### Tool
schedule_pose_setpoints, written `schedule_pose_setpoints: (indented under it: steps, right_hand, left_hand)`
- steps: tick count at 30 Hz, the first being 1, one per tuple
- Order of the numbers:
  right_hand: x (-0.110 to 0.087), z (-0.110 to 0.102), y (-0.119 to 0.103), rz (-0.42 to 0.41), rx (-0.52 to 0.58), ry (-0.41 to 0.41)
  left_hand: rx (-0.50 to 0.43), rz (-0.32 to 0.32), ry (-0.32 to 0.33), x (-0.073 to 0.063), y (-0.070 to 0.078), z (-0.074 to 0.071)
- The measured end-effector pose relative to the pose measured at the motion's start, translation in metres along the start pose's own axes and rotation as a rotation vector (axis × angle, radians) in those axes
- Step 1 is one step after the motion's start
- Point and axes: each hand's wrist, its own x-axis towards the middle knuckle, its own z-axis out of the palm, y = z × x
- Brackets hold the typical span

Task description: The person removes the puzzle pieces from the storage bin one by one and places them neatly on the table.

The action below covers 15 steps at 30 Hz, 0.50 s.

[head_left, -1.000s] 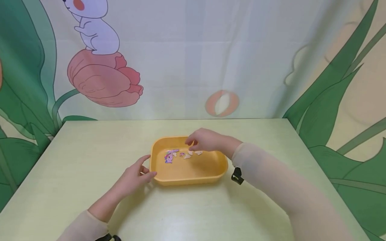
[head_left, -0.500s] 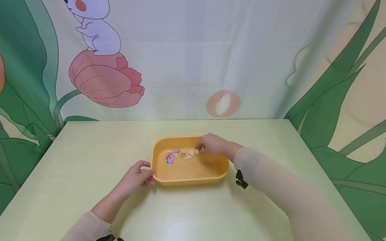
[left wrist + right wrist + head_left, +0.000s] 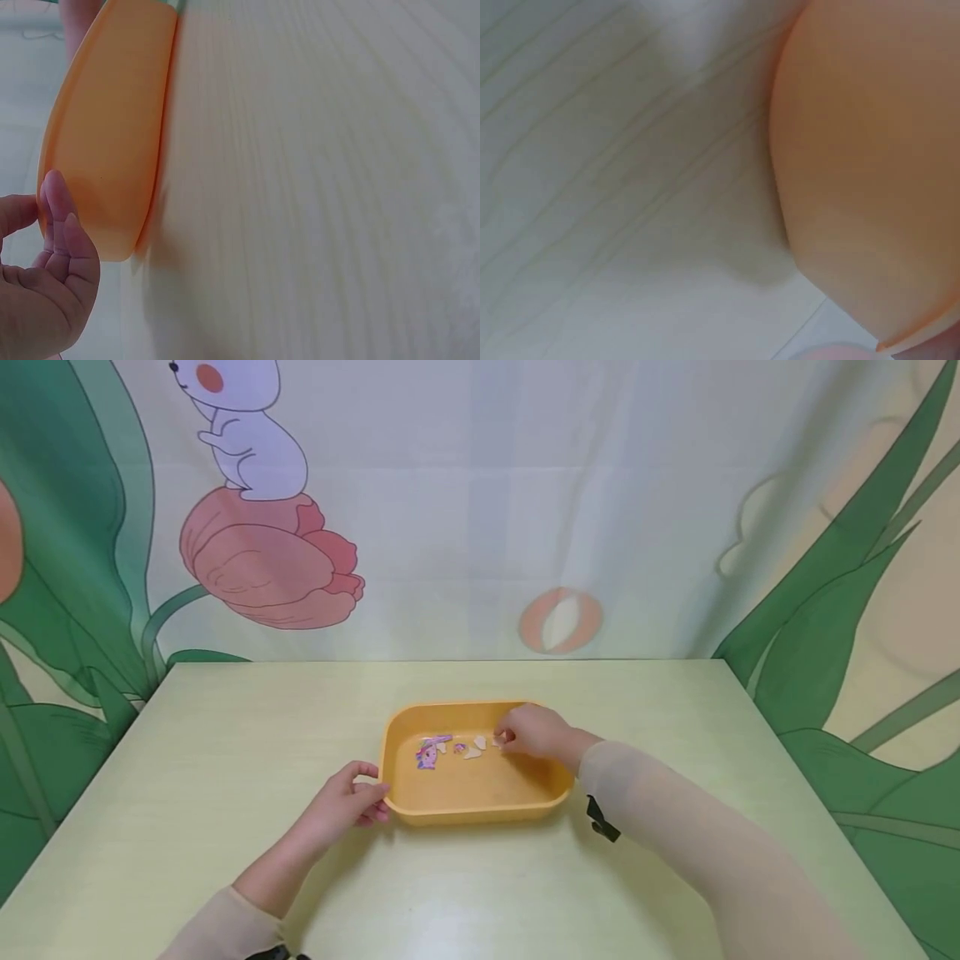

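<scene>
A yellow tray [image 3: 472,815] sits on the table with small flat pieces in it. My left hand [image 3: 347,802] grips its left end, thumb at the rim and fingers against the outer wall, as the left wrist view shows. Inside the tray, my right hand [image 3: 536,732] has its fingers curled down, fingertips pinching at a small white piece [image 3: 497,742] that they partly cover. Left of it lie two more white pieces, one of them this white piece [image 3: 472,753], and a tiny purple piece [image 3: 460,748]. A purple cartoon pony piece [image 3: 427,757] lies near the tray's left end.
The pale wooden table [image 3: 450,893] extends around the tray on all sides. Behind it hangs a printed curtain [image 3: 420,527] with a rabbit, a flower and green leaves. The tray's outer wall [image 3: 870,165] fills the right side of the right wrist view.
My right hand has moved right and lowered into the tray, its fingers closing over the rightmost white piece. The left hand's fingers have shifted down along the tray's end. The head view has drifted slightly.
</scene>
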Motion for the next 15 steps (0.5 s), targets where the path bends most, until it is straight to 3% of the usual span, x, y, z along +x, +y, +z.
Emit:
schedule_pose_setpoints:
  steps: [7, 15]
  right_hand:
    - [0.0007, 0.0042, 0.0006, 0.028, -0.054, -0.017]
    - [0.0034, 0.0043, -0.0003, -0.002, 0.028, -0.039]
  left_hand:
    - [-0.011, -0.001, -0.007, -0.0001, -0.0007, 0.0005]
    - [-0.015, -0.006, 0.005, 0.0001, -0.0010, -0.0001]
